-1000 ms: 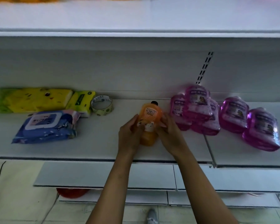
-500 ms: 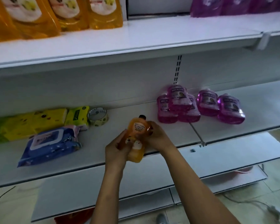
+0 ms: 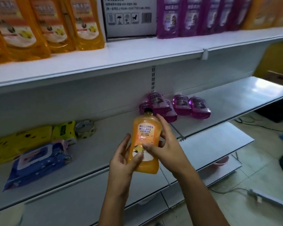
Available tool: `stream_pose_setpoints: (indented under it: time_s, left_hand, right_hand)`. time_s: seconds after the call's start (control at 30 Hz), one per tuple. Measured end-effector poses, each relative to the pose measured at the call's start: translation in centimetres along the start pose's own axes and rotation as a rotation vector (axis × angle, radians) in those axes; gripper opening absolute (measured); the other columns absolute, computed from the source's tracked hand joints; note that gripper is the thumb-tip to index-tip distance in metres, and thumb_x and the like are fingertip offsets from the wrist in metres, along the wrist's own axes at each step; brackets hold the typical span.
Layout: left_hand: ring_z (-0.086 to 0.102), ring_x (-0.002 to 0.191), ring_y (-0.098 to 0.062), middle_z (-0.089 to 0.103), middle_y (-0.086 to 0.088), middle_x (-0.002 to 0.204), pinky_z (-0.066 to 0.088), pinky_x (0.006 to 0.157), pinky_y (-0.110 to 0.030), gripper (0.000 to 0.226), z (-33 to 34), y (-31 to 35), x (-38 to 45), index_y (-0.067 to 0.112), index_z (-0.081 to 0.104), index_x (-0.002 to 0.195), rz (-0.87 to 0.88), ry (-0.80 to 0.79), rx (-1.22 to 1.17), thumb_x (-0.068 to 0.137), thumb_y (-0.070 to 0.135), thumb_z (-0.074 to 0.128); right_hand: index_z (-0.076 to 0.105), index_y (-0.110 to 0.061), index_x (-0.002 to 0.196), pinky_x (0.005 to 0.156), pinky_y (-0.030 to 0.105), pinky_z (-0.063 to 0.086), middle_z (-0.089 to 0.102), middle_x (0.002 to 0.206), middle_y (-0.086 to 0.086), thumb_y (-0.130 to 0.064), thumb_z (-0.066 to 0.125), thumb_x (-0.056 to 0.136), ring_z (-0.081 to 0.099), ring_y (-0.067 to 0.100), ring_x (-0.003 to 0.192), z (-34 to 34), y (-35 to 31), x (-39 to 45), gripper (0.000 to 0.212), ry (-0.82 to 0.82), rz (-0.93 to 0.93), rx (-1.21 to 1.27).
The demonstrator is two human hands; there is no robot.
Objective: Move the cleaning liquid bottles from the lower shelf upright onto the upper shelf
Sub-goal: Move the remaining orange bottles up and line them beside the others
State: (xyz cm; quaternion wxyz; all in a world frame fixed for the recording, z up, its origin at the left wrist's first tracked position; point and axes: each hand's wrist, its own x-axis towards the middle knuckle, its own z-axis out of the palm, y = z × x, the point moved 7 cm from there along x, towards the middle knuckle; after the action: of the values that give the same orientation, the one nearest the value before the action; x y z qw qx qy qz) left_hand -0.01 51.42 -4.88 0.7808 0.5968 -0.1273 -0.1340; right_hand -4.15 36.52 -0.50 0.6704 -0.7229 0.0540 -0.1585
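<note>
An orange cleaning liquid bottle [image 3: 145, 141] with a black cap is held upright in front of the lower shelf [image 3: 95, 154]. My left hand [image 3: 122, 159] grips its lower left side, thumb across the label. My right hand [image 3: 167, 144] wraps its right side, thumb on the front. Several purple bottles [image 3: 181, 106] lie flat on the lower shelf behind. On the upper shelf [image 3: 137, 53] orange bottles [image 3: 55, 25] stand upright at the left and purple bottles [image 3: 199, 15] at the right.
A white carton [image 3: 129, 15] stands on the upper shelf between the two bottle rows. Yellow packs [image 3: 20, 141], a tape roll [image 3: 85, 128] and a blue wipes pack [image 3: 38, 163] lie on the lower shelf's left. Cables and a power strip [image 3: 265, 198] lie on the floor at the right.
Both hands have lifted the orange bottle off the lower shelf and up toward me. My view has tilted up, bringing the upper shelf's standing bottles into sight.
</note>
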Motion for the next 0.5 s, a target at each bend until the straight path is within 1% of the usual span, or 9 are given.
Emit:
stream_pose_setpoints:
  time_s: [0.07, 0.1, 0.17, 0.2, 0.27, 0.33, 0.43, 0.5]
  left_hand:
    - [0.068, 0.109, -0.01, 0.067, 0.016, 0.124, 0.059, 0.078, -0.026, 0.072, 2.0, 0.5, -0.5, 0.046, 0.051, 0.132, -0.025, -0.114, 0.044, 0.069, 0.036, 0.085]
    - [0.068, 0.108, -0.008, 0.068, 0.017, 0.123, 0.058, 0.077, -0.022, 0.071, 3.0, 0.8, -0.8, 0.047, 0.05, 0.131, -0.03, -0.154, 0.064, 0.068, 0.041, 0.083]
    - [0.068, 0.106, -0.005, 0.068, 0.016, 0.122, 0.057, 0.078, -0.02, 0.073, 5.0, 1.1, -1.5, 0.044, 0.05, 0.133, -0.031, -0.22, 0.109, 0.067, 0.054, 0.08]
    - [0.068, 0.106, -0.005, 0.068, 0.016, 0.121, 0.057, 0.08, -0.021, 0.074, 6.0, 1.3, -2.0, 0.044, 0.049, 0.134, -0.023, -0.255, 0.128, 0.068, 0.059, 0.078]
    - [0.068, 0.106, -0.005, 0.068, 0.019, 0.119, 0.058, 0.082, -0.024, 0.073, 8.0, 1.5, -2.8, 0.046, 0.049, 0.133, 0.001, -0.319, 0.137, 0.068, 0.062, 0.077]
    - [0.068, 0.106, -0.005, 0.068, 0.021, 0.117, 0.058, 0.08, -0.022, 0.071, 9.5, 1.8, -3.5, 0.046, 0.049, 0.133, 0.014, -0.356, 0.118, 0.069, 0.06, 0.077]
    - [0.068, 0.108, -0.009, 0.069, 0.016, 0.119, 0.057, 0.08, -0.021, 0.07, 11.4, 2.0, -4.3, 0.04, 0.051, 0.135, 0.043, -0.401, 0.081, 0.072, 0.054, 0.077]
    - [0.069, 0.108, -0.01, 0.07, 0.015, 0.12, 0.057, 0.078, -0.021, 0.065, 12.5, 1.8, -4.8, 0.04, 0.054, 0.132, 0.046, -0.416, 0.057, 0.071, 0.053, 0.075]
  right_hand:
    - [0.031, -0.068, 0.134, 0.072, 0.019, 0.058, 0.056, 0.126, -0.024, -0.024, 0.084, 0.078, 0.066, 0.002, 0.106, -2.0, -1.1, -1.4, 0.089, 0.081, -0.043, 0.003]
    - [0.034, -0.066, 0.134, 0.07, 0.02, 0.058, 0.059, 0.124, -0.02, -0.022, 0.085, 0.077, 0.067, 0.002, 0.105, -3.0, -1.6, -2.1, 0.089, 0.126, -0.052, 0.02]
    - [0.037, -0.063, 0.135, 0.07, 0.024, 0.06, 0.063, 0.123, -0.011, -0.023, 0.086, 0.074, 0.07, 0.007, 0.103, -4.9, -2.4, -3.4, 0.088, 0.214, -0.053, 0.054]
    - [0.039, -0.062, 0.135, 0.071, 0.028, 0.061, 0.064, 0.123, -0.008, -0.024, 0.086, 0.072, 0.07, 0.011, 0.103, -5.7, -3.0, -4.1, 0.087, 0.253, -0.055, 0.065]
    - [0.04, -0.063, 0.134, 0.072, 0.032, 0.062, 0.064, 0.124, -0.008, -0.028, 0.085, 0.069, 0.07, 0.013, 0.104, -7.1, -4.0, -5.2, 0.086, 0.318, -0.067, 0.066]
    - [0.04, -0.066, 0.131, 0.071, 0.032, 0.062, 0.063, 0.124, -0.012, -0.03, 0.083, 0.07, 0.07, 0.01, 0.105, -8.2, -4.8, -6.3, 0.083, 0.364, -0.069, 0.048]
    - [0.037, -0.068, 0.133, 0.075, 0.036, 0.063, 0.06, 0.129, -0.013, -0.032, 0.082, 0.073, 0.069, 0.014, 0.108, -9.4, -5.4, -8.1, 0.083, 0.411, -0.073, 0.014]
    - [0.035, -0.069, 0.134, 0.075, 0.034, 0.062, 0.06, 0.129, -0.015, -0.031, 0.082, 0.076, 0.069, 0.012, 0.109, -10.1, -5.8, -9.1, 0.084, 0.441, -0.102, -0.016]
